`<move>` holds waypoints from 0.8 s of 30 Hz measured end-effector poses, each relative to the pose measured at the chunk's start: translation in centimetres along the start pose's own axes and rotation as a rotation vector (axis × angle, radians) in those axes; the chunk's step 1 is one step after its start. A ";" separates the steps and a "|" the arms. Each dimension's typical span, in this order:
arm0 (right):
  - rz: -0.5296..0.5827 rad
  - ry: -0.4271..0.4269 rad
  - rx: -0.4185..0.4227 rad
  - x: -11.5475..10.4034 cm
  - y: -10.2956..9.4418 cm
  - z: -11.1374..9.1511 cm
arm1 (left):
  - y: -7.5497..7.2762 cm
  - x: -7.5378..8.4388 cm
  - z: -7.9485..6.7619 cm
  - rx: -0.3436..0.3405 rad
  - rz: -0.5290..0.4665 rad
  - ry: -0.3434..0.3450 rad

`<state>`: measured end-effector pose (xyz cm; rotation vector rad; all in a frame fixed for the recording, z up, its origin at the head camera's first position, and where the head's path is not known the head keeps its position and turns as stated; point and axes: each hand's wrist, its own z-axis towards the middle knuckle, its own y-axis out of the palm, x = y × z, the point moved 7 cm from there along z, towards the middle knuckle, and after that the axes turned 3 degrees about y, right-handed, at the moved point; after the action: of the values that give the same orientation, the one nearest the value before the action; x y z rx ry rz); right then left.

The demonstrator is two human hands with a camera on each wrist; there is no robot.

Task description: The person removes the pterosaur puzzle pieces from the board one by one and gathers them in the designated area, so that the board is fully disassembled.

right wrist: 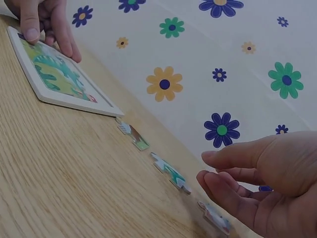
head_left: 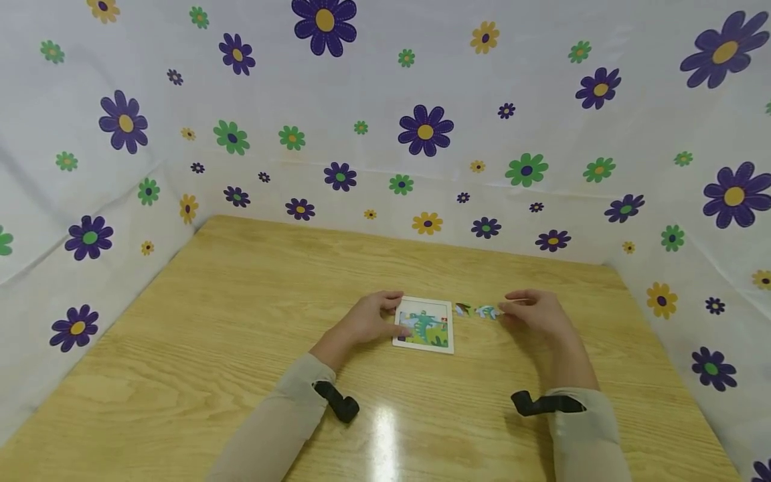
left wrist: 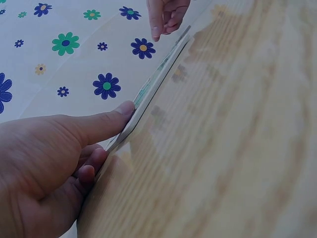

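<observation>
My left hand (head_left: 369,317) grips the left side of a white-framed picture puzzle (head_left: 423,325), its thumb on the face and its fingers along the side. The puzzle lies on the table and shows a green dinosaur; a blank strip runs along its far part. My right hand (head_left: 540,313) hovers to the right, thumb and fingers slightly bent and apart with nothing between them. Two loose puzzle pieces (right wrist: 132,134) (right wrist: 170,172) lie in a row off the puzzle's right side. A third loose piece (right wrist: 214,218) lies just below the right fingertips.
The wooden table (head_left: 241,301) carries a bright glare patch near its front. White cloth walls (head_left: 373,87) with printed flowers close it in at the back, left and right. A black wrist strap (head_left: 551,404) sits over each pale sleeve (head_left: 283,408).
</observation>
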<state>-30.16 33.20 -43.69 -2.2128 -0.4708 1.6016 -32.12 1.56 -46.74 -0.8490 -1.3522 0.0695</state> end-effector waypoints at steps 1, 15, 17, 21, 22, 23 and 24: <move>-0.001 -0.006 -0.003 -0.1 0.1 0.0 | 0.0 0.0 0.0 -0.001 0.004 0.003; 0.042 -0.069 -0.126 -2.8 5.8 0.2 | -0.1 0.1 -0.2 -0.007 -0.010 -0.002; 0.050 -0.076 -0.149 -3.1 6.8 0.1 | -0.1 0.1 -0.2 -0.009 -0.006 -0.003; 0.046 -0.105 -0.186 -3.7 8.4 -0.1 | 0.0 0.1 0.0 -0.010 -0.006 0.002; 0.050 -0.118 -0.203 -3.9 8.9 -0.1 | 0.0 0.1 0.0 -0.010 -0.005 0.003; 0.051 -0.127 -0.210 -4.0 9.3 -0.2 | 0.0 0.0 0.1 -0.009 -0.005 0.002; 0.049 -0.134 -0.219 -4.2 9.7 -0.3 | 0.0 0.0 0.1 -0.010 -0.006 0.000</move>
<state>-30.65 22.69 -44.76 -2.2975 -0.6634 1.8086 -32.23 1.58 -46.75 -0.8531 -1.3554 0.0585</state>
